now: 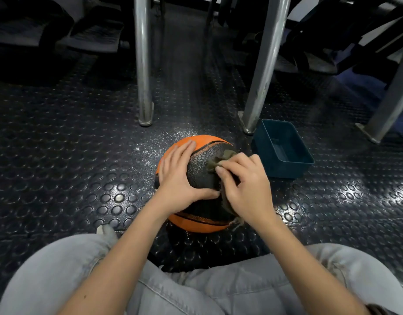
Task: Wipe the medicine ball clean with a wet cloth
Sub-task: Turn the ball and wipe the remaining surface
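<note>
Grey trouser legs [196, 287] fill the bottom of the view, knees apart, with the toe of a pale shoe [106, 230] showing at the left knee. Both bare forearms reach forward between the knees to an orange and black ball [196, 226] sitting on a dark studded rubber floor [82, 155], straight ahead and close to the person. The left hand [180, 176] lies flat on the ball's upper left side, fingers spread and pointing away, thumb stretched across the black band toward the other hand, steadying the ball. The right hand [243, 185] is on the upper right side, fingers curled and pinching a bunched olive-brown cloth [215, 161] against the black band; the cloth's loose end trails down the ball's right flank to its near edge. The cloth sits right of the ball's centre, so the orange left side and underside lie away from it; reaching them would likely mean rolling the ball under the steadying hand. A dark blue tub [284, 170] stands just beside the ball on the right, near the right hand. Two metal legs [143, 64] rise beyond the ball, with glittering wet specks [166, 137] on the floor between. Open floor lies to the left.
</note>
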Available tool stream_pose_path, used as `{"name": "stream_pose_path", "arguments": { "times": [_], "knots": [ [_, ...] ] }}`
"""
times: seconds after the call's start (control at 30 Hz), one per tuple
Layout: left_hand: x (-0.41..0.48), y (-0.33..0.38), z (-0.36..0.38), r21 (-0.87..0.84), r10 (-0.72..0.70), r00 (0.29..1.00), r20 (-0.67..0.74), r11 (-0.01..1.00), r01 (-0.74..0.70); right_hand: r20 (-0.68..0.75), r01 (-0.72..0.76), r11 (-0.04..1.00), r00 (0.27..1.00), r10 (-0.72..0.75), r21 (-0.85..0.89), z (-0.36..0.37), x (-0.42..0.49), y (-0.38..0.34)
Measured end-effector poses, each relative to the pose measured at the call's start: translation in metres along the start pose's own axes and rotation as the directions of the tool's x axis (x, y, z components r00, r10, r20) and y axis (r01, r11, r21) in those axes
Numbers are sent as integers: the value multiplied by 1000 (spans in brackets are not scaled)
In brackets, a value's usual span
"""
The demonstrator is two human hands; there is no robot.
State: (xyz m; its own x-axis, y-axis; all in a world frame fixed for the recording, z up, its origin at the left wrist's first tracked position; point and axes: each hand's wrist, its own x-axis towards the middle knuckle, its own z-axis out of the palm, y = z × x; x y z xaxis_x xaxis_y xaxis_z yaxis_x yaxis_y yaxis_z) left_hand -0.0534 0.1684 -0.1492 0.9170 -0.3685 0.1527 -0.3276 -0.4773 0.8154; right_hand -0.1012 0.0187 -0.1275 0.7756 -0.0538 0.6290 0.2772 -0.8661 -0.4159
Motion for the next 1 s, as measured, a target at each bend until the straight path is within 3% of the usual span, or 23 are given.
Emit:
{"name": "stream_pose_path", "arguments": {
  "times": [0.07,0.2,0.27,0.33,0.4,0.53,0.6,0.73,0.8,0.9,1.0],
  "knots": [
    [1,3,-1,-1,6,1000,21,1000,-6,0,-7,999,1000,7,-43,2,12,15],
    [0,5,0,-5,-3,999,50,1000,3,38,-362,932,932,361,3,6,36,62],
    [0,5,2,12,4,1000,23,1000,-4,33,-406,914,914,405,9,6,34,63],
    [-1,4,3,17,10,1000,-8,1000,-10,-11,-346,938,938,346,-9,5,26,44],
    [-3,1,4,16,8,1000,-21,1000,-7,-40,-199,980,979,198,-21,4,17,18],
    [-3,4,3,17,19,1000,-12,1000,-19,37,127,986,992,-124,-107,5,2,-1],
    [-1,7,3,31,36,999,9,999,-36,42,102,987,994,-98,-127,3,16,12],
    [1,12,7,82,62,998,32,995,-65,125,-238,967,961,247,-88,5,55,48],
    [1,12,8,99,64,998,26,993,-66,139,-290,955,945,297,-68,6,57,53],
    [-2,9,10,104,91,996,7,990,-91,70,-193,979,978,197,-64,1,34,32],
    [-4,8,12,94,102,995,13,990,-103,38,22,998,999,-19,-62,-4,6,7]
  ]
}}
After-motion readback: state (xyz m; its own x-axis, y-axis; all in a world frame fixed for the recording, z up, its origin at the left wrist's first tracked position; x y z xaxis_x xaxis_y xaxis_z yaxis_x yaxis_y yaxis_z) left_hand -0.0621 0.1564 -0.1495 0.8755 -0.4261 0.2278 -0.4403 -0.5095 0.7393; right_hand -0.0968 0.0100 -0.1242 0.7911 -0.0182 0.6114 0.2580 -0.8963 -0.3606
